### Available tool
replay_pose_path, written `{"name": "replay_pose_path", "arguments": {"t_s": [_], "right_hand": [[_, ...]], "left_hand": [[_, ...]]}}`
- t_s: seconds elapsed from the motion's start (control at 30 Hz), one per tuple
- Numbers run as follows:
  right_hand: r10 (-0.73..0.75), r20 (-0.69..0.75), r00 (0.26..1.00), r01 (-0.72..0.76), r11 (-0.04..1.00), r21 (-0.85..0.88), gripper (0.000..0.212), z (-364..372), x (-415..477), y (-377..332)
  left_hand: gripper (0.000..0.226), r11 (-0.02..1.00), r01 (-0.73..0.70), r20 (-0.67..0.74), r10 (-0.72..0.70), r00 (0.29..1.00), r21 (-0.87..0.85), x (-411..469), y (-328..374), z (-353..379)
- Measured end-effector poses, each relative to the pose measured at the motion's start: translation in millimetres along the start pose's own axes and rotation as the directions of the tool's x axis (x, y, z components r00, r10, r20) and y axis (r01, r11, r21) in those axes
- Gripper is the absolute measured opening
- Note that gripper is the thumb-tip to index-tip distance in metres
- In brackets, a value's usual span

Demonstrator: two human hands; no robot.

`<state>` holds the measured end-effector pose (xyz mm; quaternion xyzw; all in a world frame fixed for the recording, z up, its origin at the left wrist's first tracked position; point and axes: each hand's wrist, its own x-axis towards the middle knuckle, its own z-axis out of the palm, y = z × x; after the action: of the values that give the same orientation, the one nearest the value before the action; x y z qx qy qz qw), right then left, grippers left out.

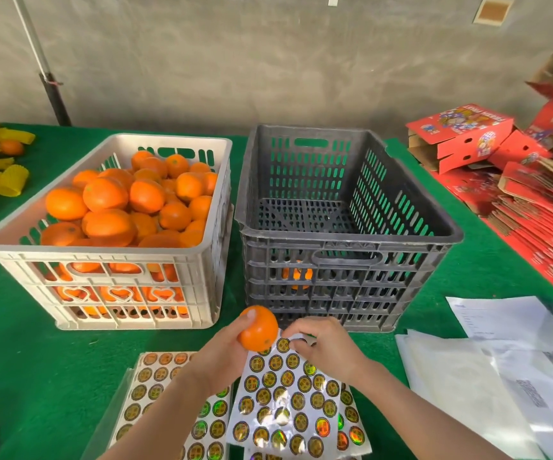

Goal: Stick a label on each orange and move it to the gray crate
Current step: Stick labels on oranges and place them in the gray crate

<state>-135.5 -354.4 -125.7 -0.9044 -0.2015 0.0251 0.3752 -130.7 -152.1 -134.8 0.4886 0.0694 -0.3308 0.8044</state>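
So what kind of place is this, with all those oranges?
Probably a fruit packing room. A white crate is heaped with oranges, sheets of shiny labels lie on the green table, and flat red fruit boxes are stacked nearby.

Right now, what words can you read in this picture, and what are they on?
"FRESH FRUIT", upside down, probably: on the red carton.
The round labels: gold marks, too small to read.
The white papers: print too blurred to read.
The gray crate, on its rim: raised marks, unreadable.
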Motion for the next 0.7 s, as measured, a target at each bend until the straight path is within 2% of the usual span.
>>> {"name": "replay_pose_path", "arguments": {"t_s": [0.1, 0.2, 0.3, 0.37, 0.47, 0.53, 0.6, 0.67, 0.7], "right_hand": [[-0.084, -0.003, 0.996, 0.084, 0.994, -0.072, 0.007, 0, -1, 0], [-0.074, -0.003, 0.997, 0.074, 0.997, -0.002, 0.004, 2, -3, 0], [0.112, -0.049, 0.993, -0.097, 0.967, 0.234, 0.018, -4, -3, -2], [0.269, -0.06, 0.961, -0.23, 0.903, 0.362, 0.024, -9, -2, -3], [0.375, -0.086, 0.923, -0.297, 0.836, 0.461, 0.023, -16, -1, -10], [0.37, -0.071, 0.926, -0.269, 0.782, 0.562, 0.026, -22, -2, -21], [0.328, -0.022, 0.944, -0.224, 0.69, 0.688, 0.027, -28, 1, -36], [0.256, 0.027, 0.966, -0.188, 0.63, 0.753, 0.015, -37, 5, -54], [0.218, 0.026, 0.976, -0.163, 0.639, 0.752, 0.01, -41, 8, -61]], "left_hand": [[0.051, 0.999, 0.002, 0.003, -0.002, 1.0, -0.047, 2, -1, 1], [0.055, 1.0, 0.0, -0.036, 0.0, 0.999, 0.009, 7, -4, -2], [0.058, 0.988, 0.057, -0.094, -0.044, 0.995, 0.141, 6, -7, -4], [0.073, 0.962, 0.086, -0.168, -0.043, 0.985, 0.26, 3, -8, -4], [0.088, 0.856, -0.005, -0.241, 0.151, 0.959, 0.517, -8, -1, -2], [0.092, 0.8, -0.112, -0.177, 0.263, 0.948, 0.589, -16, 10, 0], [0.078, 0.783, -0.275, -0.035, 0.353, 0.935, 0.558, -23, 24, 7], [0.074, 0.77, -0.377, 0.064, 0.404, 0.913, 0.514, -26, 34, 14], [0.077, 0.774, -0.399, 0.09, 0.411, 0.907, 0.492, -27, 38, 17]]}}
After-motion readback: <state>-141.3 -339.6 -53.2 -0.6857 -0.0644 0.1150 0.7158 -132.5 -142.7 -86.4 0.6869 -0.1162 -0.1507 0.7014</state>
